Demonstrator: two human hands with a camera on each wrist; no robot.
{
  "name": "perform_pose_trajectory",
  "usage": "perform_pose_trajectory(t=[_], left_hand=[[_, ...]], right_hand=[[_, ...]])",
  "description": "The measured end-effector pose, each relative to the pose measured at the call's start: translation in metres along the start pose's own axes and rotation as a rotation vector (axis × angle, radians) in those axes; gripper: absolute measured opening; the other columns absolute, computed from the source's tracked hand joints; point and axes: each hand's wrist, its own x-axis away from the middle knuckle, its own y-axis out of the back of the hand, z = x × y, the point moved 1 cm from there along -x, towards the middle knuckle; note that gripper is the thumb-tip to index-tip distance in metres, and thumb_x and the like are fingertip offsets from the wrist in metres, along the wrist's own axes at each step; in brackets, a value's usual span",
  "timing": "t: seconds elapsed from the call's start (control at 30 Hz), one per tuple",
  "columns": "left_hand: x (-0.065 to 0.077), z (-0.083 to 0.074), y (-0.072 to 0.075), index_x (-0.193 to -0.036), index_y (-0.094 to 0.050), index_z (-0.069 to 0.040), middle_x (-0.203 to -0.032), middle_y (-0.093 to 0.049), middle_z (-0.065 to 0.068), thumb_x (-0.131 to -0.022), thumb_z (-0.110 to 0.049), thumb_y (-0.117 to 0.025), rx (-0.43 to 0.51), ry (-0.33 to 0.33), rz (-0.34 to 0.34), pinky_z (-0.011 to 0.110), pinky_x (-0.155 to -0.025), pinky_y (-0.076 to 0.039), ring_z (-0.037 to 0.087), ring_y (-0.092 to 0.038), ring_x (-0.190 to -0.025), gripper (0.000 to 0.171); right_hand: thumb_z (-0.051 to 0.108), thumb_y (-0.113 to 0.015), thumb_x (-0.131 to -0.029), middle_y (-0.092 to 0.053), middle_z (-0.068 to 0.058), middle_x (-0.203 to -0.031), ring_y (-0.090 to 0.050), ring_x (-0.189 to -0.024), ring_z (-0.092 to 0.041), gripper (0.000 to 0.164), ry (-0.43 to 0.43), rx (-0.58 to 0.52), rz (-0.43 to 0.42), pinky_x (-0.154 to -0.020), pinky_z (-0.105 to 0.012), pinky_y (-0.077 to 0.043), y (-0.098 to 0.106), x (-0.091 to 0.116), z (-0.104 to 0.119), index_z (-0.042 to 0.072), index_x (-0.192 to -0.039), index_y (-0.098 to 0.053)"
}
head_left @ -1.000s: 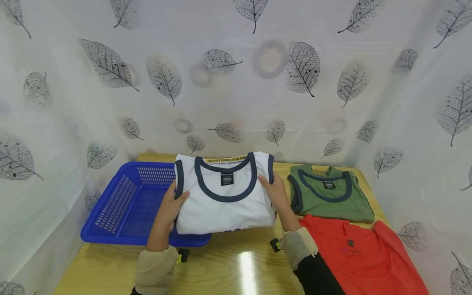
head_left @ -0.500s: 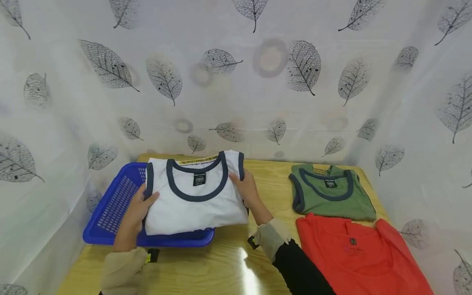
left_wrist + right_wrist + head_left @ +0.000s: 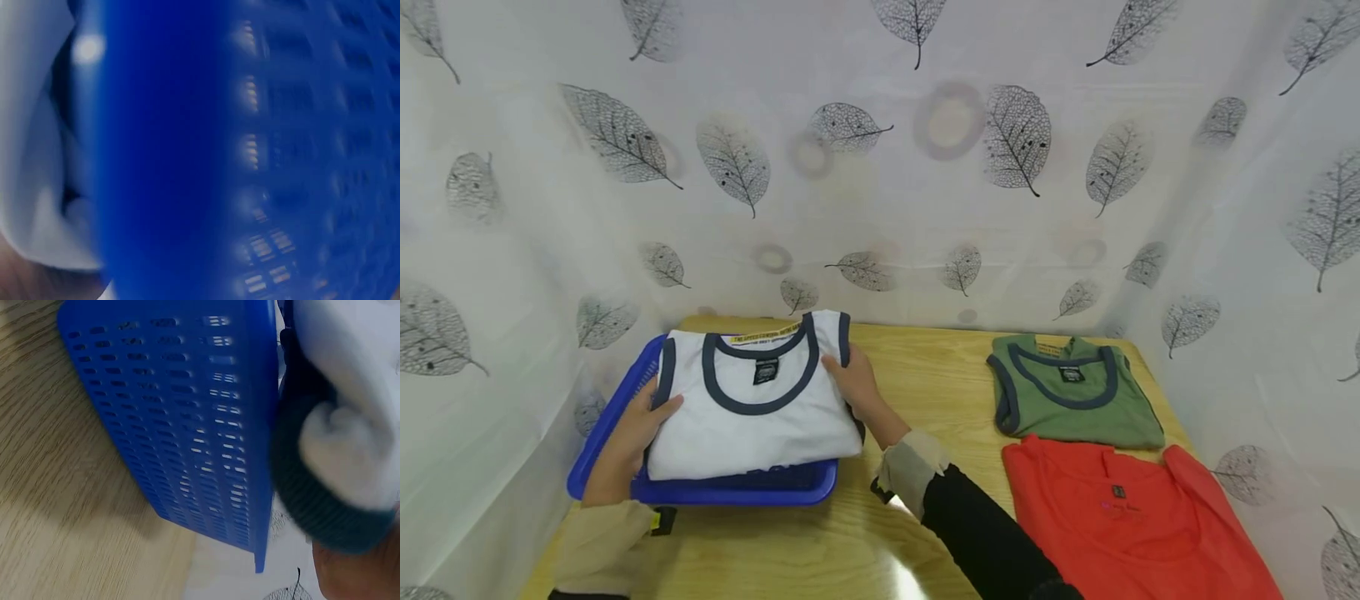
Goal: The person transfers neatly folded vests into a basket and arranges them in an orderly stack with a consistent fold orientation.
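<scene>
A folded white shirt (image 3: 737, 437) with dark grey trim at its neck and armholes is held over the blue plastic basket (image 3: 790, 493). My left hand (image 3: 636, 421) grips the shirt's left edge, thumb on top and fingers underneath. At the opposite edge, my right hand (image 3: 853, 379) pinches it the same way. The shirt covers most of the basket's opening. In the right wrist view, the shirt's dark trim (image 3: 337, 531) hangs beside the basket wall (image 3: 169, 419). The left wrist view has the basket rim (image 3: 162, 150) close up and blurred.
A folded green shirt (image 3: 1082, 417) with dark trim lies on the wooden table (image 3: 925, 375) at the back right. In front of it a red garment (image 3: 1135, 533) is spread. A white curtain (image 3: 880, 200) with leaf prints stands behind and at both sides.
Both hands have carried the white shirt leftward, from the basket's right side to over the basket. The green shirt and the red garment have stayed where they were.
</scene>
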Motion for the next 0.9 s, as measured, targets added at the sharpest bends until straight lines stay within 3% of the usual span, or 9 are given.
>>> perform_pose_trajectory(t=[0.2,0.4,0.63,0.9], left_hand=[[-0.007,0.008,0.008,-0.150,0.009,-0.009,-0.154,0.002,0.027,-0.101,-0.029,-0.039,-0.068,0.049,-0.051,0.062,-0.112,-0.011,0.049,-0.006,-0.141,0.071],[-0.014,0.021,0.018,-0.148,0.012,-0.007,-0.152,0.004,0.031,-0.100,-0.032,-0.039,-0.100,0.080,-0.036,0.063,-0.111,-0.011,0.050,-0.005,-0.140,0.074],[-0.022,0.036,0.026,-0.149,0.003,0.000,-0.148,-0.012,0.037,-0.099,-0.030,-0.041,-0.177,0.049,-0.058,0.062,-0.109,-0.019,0.052,-0.018,-0.135,0.072],[-0.034,0.052,0.027,-0.149,-0.001,0.001,-0.148,-0.011,0.036,-0.099,-0.027,-0.043,-0.228,0.047,-0.051,0.063,-0.109,-0.017,0.053,-0.017,-0.135,0.071]], right_hand=[[0.019,-0.058,-0.092,-0.056,-0.021,-0.128,-0.053,-0.119,-0.032,0.044,0.024,0.095,0.016,-0.100,-0.042,-0.043,-0.020,-0.002,-0.004,-0.005,-0.129,-0.050],[0.016,-0.056,-0.092,-0.056,-0.020,-0.129,-0.054,-0.118,-0.031,0.042,0.013,0.113,0.085,-0.100,-0.042,-0.043,-0.034,-0.003,-0.006,-0.003,-0.129,-0.049],[0.011,-0.057,-0.091,-0.055,-0.023,-0.129,-0.054,-0.119,-0.033,0.045,-0.015,0.207,0.141,-0.098,-0.043,-0.045,-0.049,0.001,-0.006,-0.006,-0.131,-0.046],[0.005,-0.056,-0.087,-0.048,-0.030,-0.133,-0.048,-0.125,-0.037,0.054,-0.049,0.305,0.144,-0.102,-0.043,-0.042,-0.058,0.007,-0.014,-0.015,-0.133,-0.036]])
